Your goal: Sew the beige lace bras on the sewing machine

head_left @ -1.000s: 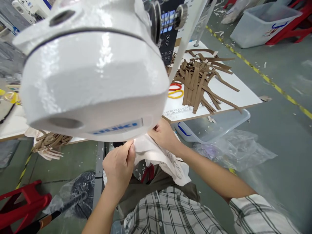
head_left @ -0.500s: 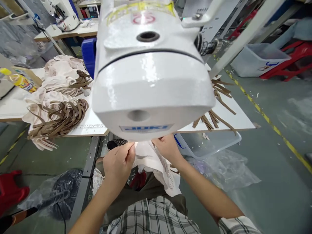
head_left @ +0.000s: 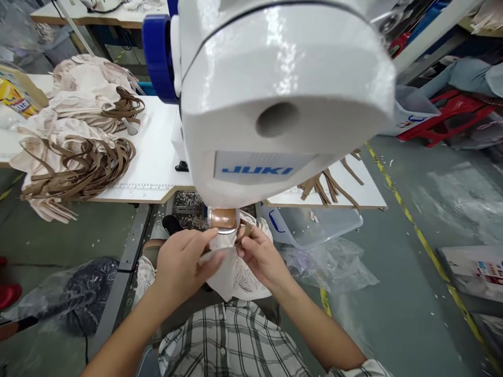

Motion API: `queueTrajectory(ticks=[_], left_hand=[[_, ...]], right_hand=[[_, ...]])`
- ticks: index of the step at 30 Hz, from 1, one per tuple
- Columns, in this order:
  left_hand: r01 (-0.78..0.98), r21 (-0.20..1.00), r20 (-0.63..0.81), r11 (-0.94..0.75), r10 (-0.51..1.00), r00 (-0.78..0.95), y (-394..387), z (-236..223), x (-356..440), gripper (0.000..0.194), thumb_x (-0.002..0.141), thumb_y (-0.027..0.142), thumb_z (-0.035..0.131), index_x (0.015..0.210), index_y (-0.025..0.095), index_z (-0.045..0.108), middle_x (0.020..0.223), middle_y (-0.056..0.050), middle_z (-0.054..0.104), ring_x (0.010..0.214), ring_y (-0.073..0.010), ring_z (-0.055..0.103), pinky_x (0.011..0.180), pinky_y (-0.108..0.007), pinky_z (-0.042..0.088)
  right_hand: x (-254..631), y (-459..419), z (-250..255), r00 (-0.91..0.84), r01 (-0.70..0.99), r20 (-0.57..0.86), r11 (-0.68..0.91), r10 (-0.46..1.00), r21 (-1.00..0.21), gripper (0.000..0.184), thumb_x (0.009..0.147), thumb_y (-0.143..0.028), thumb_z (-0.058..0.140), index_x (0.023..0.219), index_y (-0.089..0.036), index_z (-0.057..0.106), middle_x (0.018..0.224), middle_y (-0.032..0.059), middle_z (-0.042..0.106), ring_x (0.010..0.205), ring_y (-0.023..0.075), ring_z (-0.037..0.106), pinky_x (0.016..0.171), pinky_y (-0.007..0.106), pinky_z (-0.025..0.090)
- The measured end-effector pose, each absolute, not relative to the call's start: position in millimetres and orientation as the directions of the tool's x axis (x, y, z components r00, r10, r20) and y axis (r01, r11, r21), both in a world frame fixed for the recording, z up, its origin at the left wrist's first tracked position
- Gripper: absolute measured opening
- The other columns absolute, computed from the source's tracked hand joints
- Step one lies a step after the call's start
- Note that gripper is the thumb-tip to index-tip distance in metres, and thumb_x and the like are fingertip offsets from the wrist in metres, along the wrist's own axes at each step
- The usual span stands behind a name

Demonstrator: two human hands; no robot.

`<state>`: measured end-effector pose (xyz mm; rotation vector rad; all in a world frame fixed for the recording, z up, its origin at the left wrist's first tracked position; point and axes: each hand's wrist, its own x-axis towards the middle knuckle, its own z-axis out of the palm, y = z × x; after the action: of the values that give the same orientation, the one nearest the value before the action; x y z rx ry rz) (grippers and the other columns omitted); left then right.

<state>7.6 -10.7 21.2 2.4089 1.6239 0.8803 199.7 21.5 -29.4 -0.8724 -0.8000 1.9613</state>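
Observation:
A white sewing machine head (head_left: 286, 104) marked JUKI fills the upper middle. Below it, a copper-coloured guard (head_left: 223, 219) covers the spot just ahead of my fingers. Pale cream fabric (head_left: 225, 275) with a lacy printed part hangs over my lap under both hands. My left hand (head_left: 183, 264) is beside the guard, index finger stretched forward and thumb apart, at the fabric's edge; the thumb is slightly blurred. With thumb and fingers, my right hand (head_left: 261, 256) pinches a brown strap (head_left: 244, 230) next to the cloth.
Cream garments with looped brown straps (head_left: 86, 167) are heaped on the table's left (head_left: 153, 183). Loose brown strips (head_left: 328, 188) lie on the right part. A clear plastic bin (head_left: 322, 228) stands below, with a plastic bag (head_left: 334, 267) near it on the floor.
Both hands were closed on the fabric under the machine head. The left fingers have since spread, and the right hand now pinches a brown strap. The view has shifted, exposing the guard.

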Motion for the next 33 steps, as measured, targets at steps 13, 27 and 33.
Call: queueTrajectory(ticks=[13, 27, 33], left_hand=[[0.825, 0.162, 0.463, -0.541, 0.780, 0.420, -36, 11, 11, 0.021, 0.091, 0.012, 0.053, 0.074, 0.020, 0.063, 0.055, 0.002, 0.056, 0.057, -0.0149, 0.045, 0.058, -0.031, 0.035], [0.832, 0.201, 0.376, -0.517, 0.825, 0.422, -40, -1, 9, 0.014, 0.090, 0.019, 0.055, 0.080, 0.019, 0.066, 0.056, 0.001, 0.056, 0.057, -0.0159, 0.046, 0.058, -0.033, 0.033], [0.820, 0.312, 0.390, -0.480, 0.852, 0.350, -40, 1, 14, 0.016, 0.083, 0.017, 0.062, 0.099, 0.017, 0.062, 0.081, -0.006, 0.065, 0.077, -0.0217, 0.056, 0.071, -0.035, 0.043]], right_hand=[[220, -15, -13, -0.501, -0.037, 0.667, 0.756, 0.551, -0.653, 0.023, 0.083, -0.010, 0.065, 0.100, -0.025, 0.064, 0.077, 0.0011, 0.069, 0.079, 0.0176, 0.072, 0.075, 0.030, 0.062], [222, -21, -17, -0.512, 0.013, 0.577, 0.677, 0.636, -0.736, 0.024, 0.084, -0.011, 0.065, 0.104, -0.024, 0.060, 0.096, 0.0063, 0.070, 0.095, 0.0176, 0.072, 0.086, 0.030, 0.060], [221, -22, -21, -0.482, -0.005, 0.545, 0.620, 0.686, -0.785, 0.023, 0.087, -0.008, 0.062, 0.104, -0.023, 0.060, 0.096, 0.0059, 0.069, 0.099, 0.0160, 0.071, 0.085, 0.027, 0.060]])
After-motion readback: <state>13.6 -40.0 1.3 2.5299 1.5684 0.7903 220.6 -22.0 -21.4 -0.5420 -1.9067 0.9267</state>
